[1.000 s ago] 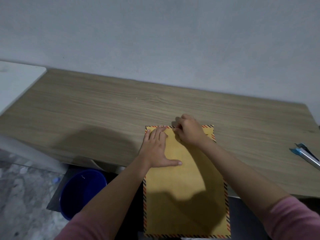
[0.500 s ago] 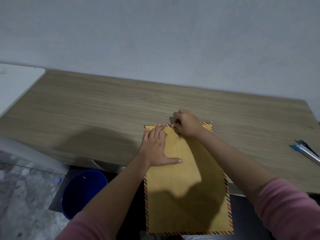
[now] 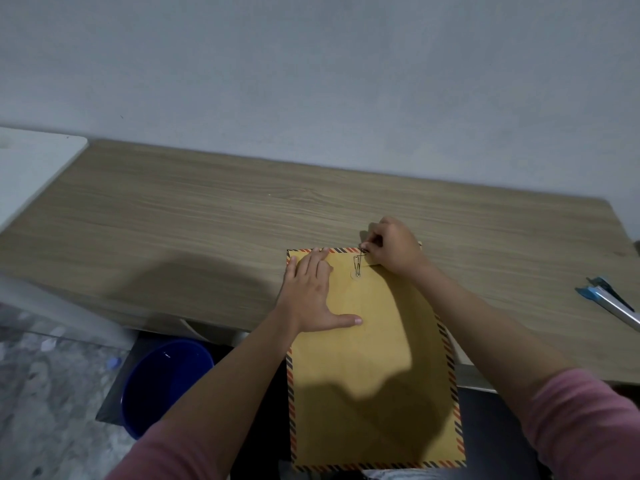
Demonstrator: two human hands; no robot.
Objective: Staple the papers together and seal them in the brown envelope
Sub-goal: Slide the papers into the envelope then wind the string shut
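While the brown envelope (image 3: pixel 372 368) lies flat with its far half on the wooden desk (image 3: pixel 207 230) and its near half sticking out past the desk's near edge, both hands are up at its far end. You can see the striped orange and dark border running round the edges. Near the far edge, about the middle, there's a small metal clasp (image 3: pixel 357 265) with a little round disc just below it.

Right hand (image 3: pixel 393 245) has its fingers curled in and is pinching something thin and dark right at the far end of that clasp, could be a string or the clasp's tip, can't really tell. Left hand (image 3: pixel 311 296) is spread flat on the envelope's far left part, palm down, fingers straight and together, thumb stuck out to the right, pressing it against the desk.

Both arms have pink sleeves (image 3: pixel 595 427). Off at the right edge of the desk is a stapler (image 3: pixel 611 299) with blue bits, well apart from the envelope. A blue bucket (image 3: pixel 162 382) sits on the floor, near left, below the desk.
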